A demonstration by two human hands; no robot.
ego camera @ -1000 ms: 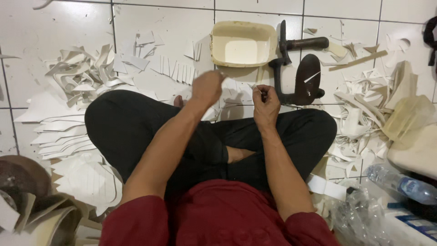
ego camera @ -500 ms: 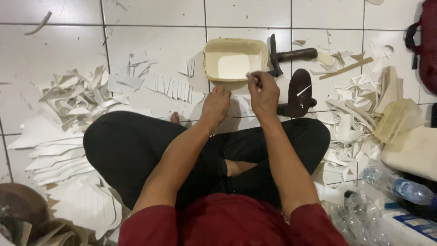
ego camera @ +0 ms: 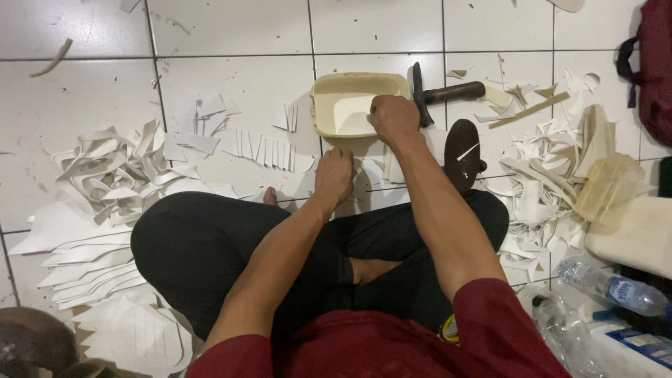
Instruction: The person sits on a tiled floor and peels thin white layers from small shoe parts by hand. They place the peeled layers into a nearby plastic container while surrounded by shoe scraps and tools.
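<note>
A white tiled floor, strewn with white cut-out scraps, fills the view from above as a person in black trousers and a red shirt sits cross-legged on it. The right hand is closed into a fist at the near right rim of a cream rectangular tray, which sits on the floor at 12 o'clock from the person's knees; whether the fist grips anything cannot be told. The left hand rests knuckles-up on white pieces lying just beyond the legs, fingers curled down onto them, at 6 o'clock from the tray. A dark-handled tool lies just beside the tray at its 3 o'clock. A dark shoe sole stands just right of the right forearm. Heaps of curled white offcuts lie at 9 o'clock, and more scraps at 3 o'clock. A plastic bottle lies at 4 o'clock.
</note>
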